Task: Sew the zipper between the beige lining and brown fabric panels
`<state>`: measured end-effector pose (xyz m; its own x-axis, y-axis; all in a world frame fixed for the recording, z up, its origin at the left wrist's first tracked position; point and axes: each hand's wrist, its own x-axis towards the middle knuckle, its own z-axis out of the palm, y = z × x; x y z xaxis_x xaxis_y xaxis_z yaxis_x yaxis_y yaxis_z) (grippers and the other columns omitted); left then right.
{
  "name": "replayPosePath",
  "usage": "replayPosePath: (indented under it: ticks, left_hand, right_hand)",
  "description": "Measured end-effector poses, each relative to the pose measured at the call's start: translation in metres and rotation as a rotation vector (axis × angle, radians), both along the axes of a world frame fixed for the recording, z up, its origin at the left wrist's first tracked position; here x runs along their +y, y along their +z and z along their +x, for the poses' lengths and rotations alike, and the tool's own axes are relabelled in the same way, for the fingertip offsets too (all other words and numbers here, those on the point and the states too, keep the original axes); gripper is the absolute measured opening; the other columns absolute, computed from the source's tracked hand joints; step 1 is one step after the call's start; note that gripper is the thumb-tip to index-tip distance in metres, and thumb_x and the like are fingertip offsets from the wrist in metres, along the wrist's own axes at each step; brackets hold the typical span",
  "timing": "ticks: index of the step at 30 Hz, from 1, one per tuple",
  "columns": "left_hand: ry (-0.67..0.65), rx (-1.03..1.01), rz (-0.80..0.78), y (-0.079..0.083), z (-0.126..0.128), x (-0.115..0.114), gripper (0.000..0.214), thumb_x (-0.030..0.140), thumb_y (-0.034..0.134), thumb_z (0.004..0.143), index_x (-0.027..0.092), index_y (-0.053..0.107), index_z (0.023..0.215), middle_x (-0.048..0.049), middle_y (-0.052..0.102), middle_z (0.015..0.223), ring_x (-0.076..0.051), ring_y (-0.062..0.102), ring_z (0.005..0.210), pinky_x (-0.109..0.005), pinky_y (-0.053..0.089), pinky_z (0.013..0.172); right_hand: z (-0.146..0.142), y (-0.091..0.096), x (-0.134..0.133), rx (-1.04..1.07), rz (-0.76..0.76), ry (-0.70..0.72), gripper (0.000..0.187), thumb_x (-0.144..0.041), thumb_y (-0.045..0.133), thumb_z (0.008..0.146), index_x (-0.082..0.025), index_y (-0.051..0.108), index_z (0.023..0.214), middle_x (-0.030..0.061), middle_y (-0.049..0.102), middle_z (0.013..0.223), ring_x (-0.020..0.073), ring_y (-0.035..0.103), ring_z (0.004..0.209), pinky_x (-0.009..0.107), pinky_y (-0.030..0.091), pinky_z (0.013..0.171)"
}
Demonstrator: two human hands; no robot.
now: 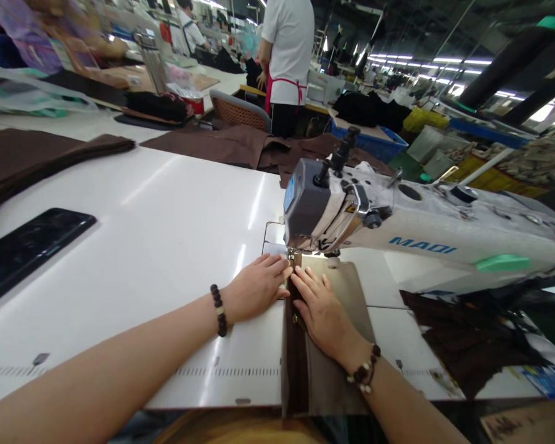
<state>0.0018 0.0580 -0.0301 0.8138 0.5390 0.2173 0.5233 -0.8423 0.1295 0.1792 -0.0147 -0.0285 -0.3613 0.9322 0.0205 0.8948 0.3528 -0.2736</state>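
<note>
Fabric: the brown fabric strip point(346, 290) is being fed at lower centre, its top end under the sewing machine point(420, 228) head.
Left hand: the left hand point(259, 287) is being pressed flat, unclenched, against the strip's left edge.
Right hand: the right hand point(321, 311) is being rested open on the strip, grasping nothing.
Care, as judged: even pressure is being called for, with fingertips kept clear of the needle.

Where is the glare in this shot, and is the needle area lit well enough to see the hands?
Head view: glare streaks cross the white table left of the sewing machine; bright light falls on the fabric at the needle, so the left hand and right hand show sharply; the frame edges bow from the wide lens; ceiling lights are blown out.
</note>
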Motion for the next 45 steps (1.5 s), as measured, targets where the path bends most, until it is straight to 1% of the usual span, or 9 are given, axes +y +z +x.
replayPosePath:
  ticks: [3, 6, 11, 14, 17, 26, 30, 34, 45]
  left_hand:
    - [-0.007, 0.019, -0.002, 0.003, 0.0, 0.001, 0.039, 0.038, 0.046, 0.087, 0.012, 0.048, 0.116, -0.0064, 0.049, 0.116, -0.02, 0.042, 0.112, -0.035, 0.038, 0.1]
    - [-0.035, 0.072, -0.006, 0.012, -0.005, -0.01, 0.034, 0.033, 0.045, 0.088, 0.011, 0.05, 0.113, -0.0072, 0.051, 0.111, -0.02, 0.045, 0.109, -0.036, 0.04, 0.097]
    - [-0.185, 0.059, -0.086, 0.028, -0.014, -0.07, 0.021, 0.027, 0.054, 0.083, 0.015, 0.055, 0.1, -0.0043, 0.055, 0.104, -0.018, 0.05, 0.097, -0.032, 0.045, 0.088]
    - [-0.246, -0.065, -0.104, 0.027, -0.015, -0.108, 0.017, 0.02, 0.044, 0.088, 0.015, 0.055, 0.1, -0.0045, 0.056, 0.101, -0.014, 0.05, 0.094, -0.028, 0.044, 0.087]
    - [-0.237, -0.191, -0.091, 0.02, -0.013, -0.128, 0.024, 0.016, 0.033, 0.091, 0.014, 0.055, 0.099, -0.0056, 0.058, 0.096, -0.013, 0.05, 0.093, -0.027, 0.042, 0.086]
    - [-0.257, -0.375, -0.082, 0.01, -0.013, -0.133, 0.031, 0.016, 0.025, 0.093, 0.011, 0.055, 0.096, -0.005, 0.06, 0.09, -0.013, 0.05, 0.088, -0.024, 0.044, 0.08]
    - [-0.266, -0.374, -0.1, 0.006, -0.013, -0.134, 0.033, 0.018, 0.023, 0.094, 0.011, 0.054, 0.095, -0.0056, 0.06, 0.084, -0.013, 0.051, 0.086, -0.025, 0.044, 0.081]
    - [-0.262, -0.337, -0.103, 0.003, -0.015, -0.135, 0.032, 0.019, 0.023, 0.093, 0.013, 0.054, 0.096, -0.0068, 0.059, 0.084, -0.013, 0.051, 0.085, -0.026, 0.044, 0.083]
    - [-0.236, -0.272, -0.123, 0.006, -0.017, -0.136, 0.028, 0.02, 0.026, 0.092, 0.015, 0.054, 0.095, -0.0063, 0.057, 0.084, -0.013, 0.05, 0.085, -0.025, 0.043, 0.085]
  right_hand:
    - [0.0, 0.0, 0.0, 0.009, 0.009, -0.006, 0.044, -0.019, 0.035, 0.09, -0.016, 0.035, 0.135, 0.0034, 0.029, 0.143, 0.0236, 0.024, 0.132, 0.052, 0.024, 0.107]
    - [0.0, 0.001, -0.001, 0.03, 0.017, -0.008, 0.044, -0.019, 0.036, 0.089, -0.015, 0.037, 0.133, 0.0057, 0.03, 0.143, 0.0227, 0.025, 0.132, 0.051, 0.023, 0.107]
    - [0.001, 0.002, -0.001, 0.048, 0.003, -0.015, 0.042, -0.02, 0.036, 0.09, -0.014, 0.038, 0.132, 0.0058, 0.029, 0.143, 0.0215, 0.023, 0.133, 0.051, 0.021, 0.108]
    - [0.002, 0.002, -0.001, 0.064, 0.018, -0.018, 0.041, -0.022, 0.037, 0.091, -0.015, 0.039, 0.132, 0.0065, 0.031, 0.142, 0.0214, 0.024, 0.132, 0.05, 0.021, 0.108]
    - [0.002, 0.001, -0.002, 0.064, 0.033, -0.009, 0.041, -0.022, 0.037, 0.091, -0.015, 0.039, 0.131, 0.0065, 0.032, 0.142, 0.021, 0.025, 0.132, 0.049, 0.021, 0.108]
    - [0.002, 0.008, 0.003, 0.038, 0.056, 0.032, 0.037, -0.02, 0.041, 0.089, -0.015, 0.045, 0.126, 0.0088, 0.038, 0.138, 0.0236, 0.028, 0.13, 0.054, 0.02, 0.107]
    - [0.004, 0.003, 0.005, 0.096, 0.081, 0.048, 0.036, -0.021, 0.041, 0.089, -0.013, 0.047, 0.123, 0.0109, 0.034, 0.14, 0.0227, 0.028, 0.131, 0.05, 0.024, 0.107]
    - [0.006, -0.003, 0.006, 0.125, 0.089, 0.05, 0.039, -0.021, 0.038, 0.089, -0.013, 0.041, 0.128, 0.0112, 0.035, 0.139, 0.0208, 0.028, 0.131, 0.05, 0.023, 0.108]
    - [0.003, 0.002, 0.005, 0.03, 0.047, 0.041, 0.044, -0.021, 0.034, 0.09, -0.012, 0.036, 0.133, 0.0093, 0.03, 0.142, 0.021, 0.026, 0.132, 0.05, 0.024, 0.108]
